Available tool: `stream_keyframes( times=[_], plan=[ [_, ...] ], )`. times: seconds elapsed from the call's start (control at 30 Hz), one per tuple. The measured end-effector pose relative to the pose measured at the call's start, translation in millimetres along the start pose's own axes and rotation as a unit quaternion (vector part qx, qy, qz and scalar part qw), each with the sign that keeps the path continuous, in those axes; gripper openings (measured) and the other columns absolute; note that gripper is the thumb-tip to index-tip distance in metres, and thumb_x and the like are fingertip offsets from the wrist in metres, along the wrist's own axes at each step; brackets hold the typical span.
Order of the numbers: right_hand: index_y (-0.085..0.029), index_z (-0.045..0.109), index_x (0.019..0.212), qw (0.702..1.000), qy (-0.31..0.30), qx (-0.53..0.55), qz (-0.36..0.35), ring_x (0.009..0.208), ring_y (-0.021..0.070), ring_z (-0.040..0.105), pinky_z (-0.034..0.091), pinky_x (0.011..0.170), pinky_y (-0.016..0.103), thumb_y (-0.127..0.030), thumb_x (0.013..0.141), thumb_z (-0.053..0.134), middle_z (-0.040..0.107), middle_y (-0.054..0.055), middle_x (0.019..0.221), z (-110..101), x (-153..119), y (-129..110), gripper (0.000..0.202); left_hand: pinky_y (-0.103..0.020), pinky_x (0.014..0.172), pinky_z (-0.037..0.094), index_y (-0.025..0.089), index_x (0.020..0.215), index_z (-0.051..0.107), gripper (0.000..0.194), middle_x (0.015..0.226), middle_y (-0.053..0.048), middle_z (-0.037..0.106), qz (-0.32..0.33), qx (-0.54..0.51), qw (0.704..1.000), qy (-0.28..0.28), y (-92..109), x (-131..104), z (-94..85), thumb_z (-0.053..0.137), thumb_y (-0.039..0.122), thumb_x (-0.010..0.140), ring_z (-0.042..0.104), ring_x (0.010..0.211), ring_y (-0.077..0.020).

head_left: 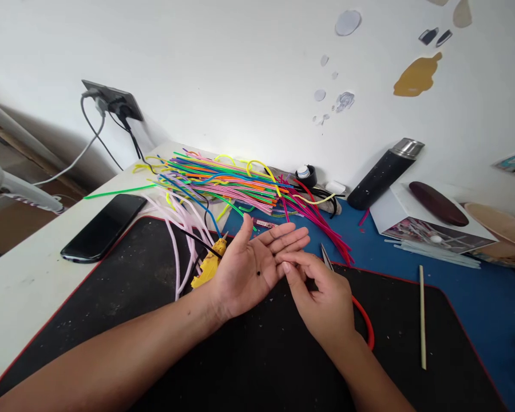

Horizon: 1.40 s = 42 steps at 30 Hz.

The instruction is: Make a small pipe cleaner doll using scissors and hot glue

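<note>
My left hand [255, 266] is held palm up above the black mat [257, 366], its fingers spread. A tiny black bead-like piece [258, 273] lies on its palm. My right hand [321, 292] touches the edge of the left hand near the little finger, thumb and index finger pinched together; whatever is between them is too small to make out. Behind the left wrist is a yellow glue gun [209, 263], partly hidden. Pliers or scissors with metal tips [327, 257] and a red handle [364, 323] lie partly under my right hand.
Many coloured pipe cleaners [227, 180] are heaped at the back, by the wall. A phone [105, 228] lies at the left. Towards the right are a black flask [381, 177], a white box [438, 223] and a pale stick [422, 317].
</note>
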State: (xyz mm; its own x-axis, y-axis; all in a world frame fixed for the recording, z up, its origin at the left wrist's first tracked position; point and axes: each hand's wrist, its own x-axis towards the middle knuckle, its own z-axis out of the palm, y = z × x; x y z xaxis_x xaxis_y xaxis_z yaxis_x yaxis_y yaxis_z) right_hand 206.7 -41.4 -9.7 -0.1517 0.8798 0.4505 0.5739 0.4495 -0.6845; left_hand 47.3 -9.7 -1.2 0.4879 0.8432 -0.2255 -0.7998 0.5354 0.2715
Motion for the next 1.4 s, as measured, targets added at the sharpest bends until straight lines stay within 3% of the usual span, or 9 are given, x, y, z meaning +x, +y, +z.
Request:
stream_keyframes(
  times=[0.2, 0.67, 0.97, 1.4],
  plan=[
    [-0.022, 0.078, 0.102, 0.999, -0.003, -0.045, 0.002, 0.052, 0.0105, 0.062, 0.048, 0.057, 0.022, -0.023, 0.103, 0.065, 0.069, -0.006, 0.064, 2.3, 0.3, 2.6, 0.013, -0.047, 0.130, 0.039, 0.009, 0.119, 0.078, 0.078, 0.146, -0.025, 0.071, -0.009, 0.015, 1.000, -0.012, -1.6, -1.7, -1.3, 0.036, 0.073, 0.109, 0.056, 0.152, -0.0348],
    [-0.022, 0.076, 0.099, 0.995, -0.050, -0.078, 0.042, 0.046, 0.0113, 0.054, 0.038, 0.050, 0.023, -0.023, 0.100, 0.063, 0.066, -0.006, 0.062, 4.0, -1.7, 1.9, 0.013, -0.045, 0.130, 0.039, 0.009, 0.124, 0.077, 0.078, 0.149, -0.023, 0.070, -0.003, 0.063, 0.998, -0.004, -7.3, -0.7, -2.4, 0.034, 0.071, 0.110, 0.055, 0.152, -0.0333],
    [-0.024, 0.072, 0.094, 0.993, -0.055, -0.068, 0.078, 0.045, 0.0116, 0.050, 0.035, 0.049, 0.024, -0.024, 0.097, 0.061, 0.055, -0.008, 0.057, 5.6, -1.4, 0.8, 0.012, -0.044, 0.129, 0.040, 0.010, 0.122, 0.078, 0.066, 0.154, -0.021, 0.067, -0.012, 0.079, 0.997, -0.005, -10.7, 0.4, -4.6, 0.052, 0.068, 0.106, 0.048, 0.157, -0.0346],
    [-0.024, 0.069, 0.090, 0.991, -0.062, -0.062, 0.104, 0.044, 0.0113, 0.047, 0.034, 0.048, 0.024, -0.025, 0.096, 0.060, 0.053, -0.009, 0.055, 5.0, 0.1, -2.3, 0.011, -0.042, 0.117, 0.050, 0.011, 0.124, 0.078, 0.063, 0.153, -0.021, 0.067, -0.025, 0.107, 0.994, 0.000, -10.5, -1.6, -4.8, 0.055, 0.067, 0.105, 0.054, 0.150, -0.0368]
  ],
)
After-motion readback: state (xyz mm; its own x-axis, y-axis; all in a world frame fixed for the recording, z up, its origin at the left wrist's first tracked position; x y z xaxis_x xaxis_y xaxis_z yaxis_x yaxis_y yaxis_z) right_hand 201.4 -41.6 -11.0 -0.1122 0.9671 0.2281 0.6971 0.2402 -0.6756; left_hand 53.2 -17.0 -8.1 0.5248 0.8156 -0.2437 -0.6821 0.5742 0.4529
